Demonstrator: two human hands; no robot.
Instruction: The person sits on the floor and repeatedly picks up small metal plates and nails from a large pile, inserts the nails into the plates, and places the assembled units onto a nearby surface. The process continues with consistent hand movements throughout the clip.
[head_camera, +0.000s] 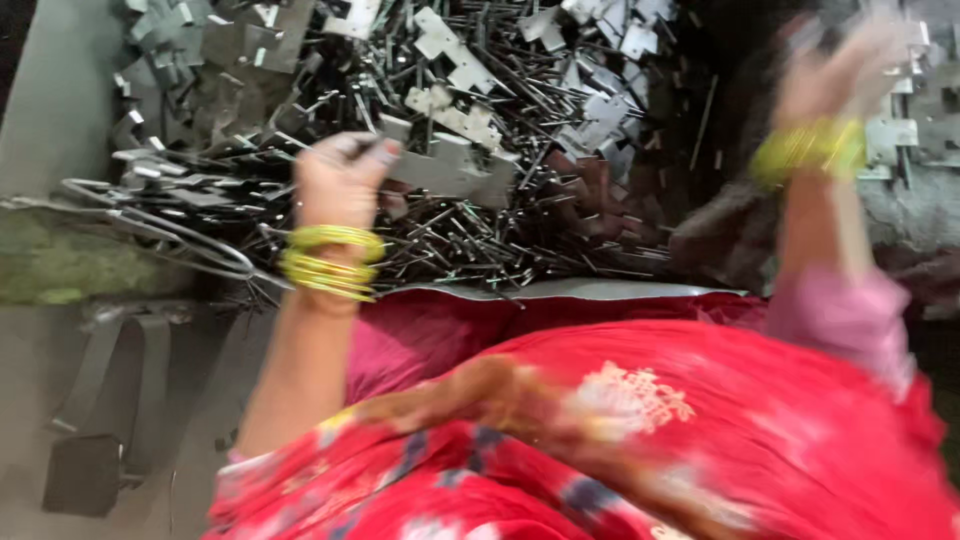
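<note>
Over the heap of thin metal rods (480, 240), your left hand (340, 180) curls its grip around a flat grey metal plate (445, 170), thumb pressed on its near end. Just beyond that grip lie more loose plates (450, 60) among the rods. Your right hand (835, 75) is raised and blurred; I cannot tell whether its grip holds anything. Yellow bangles (330, 262) ring the left wrist.
</note>
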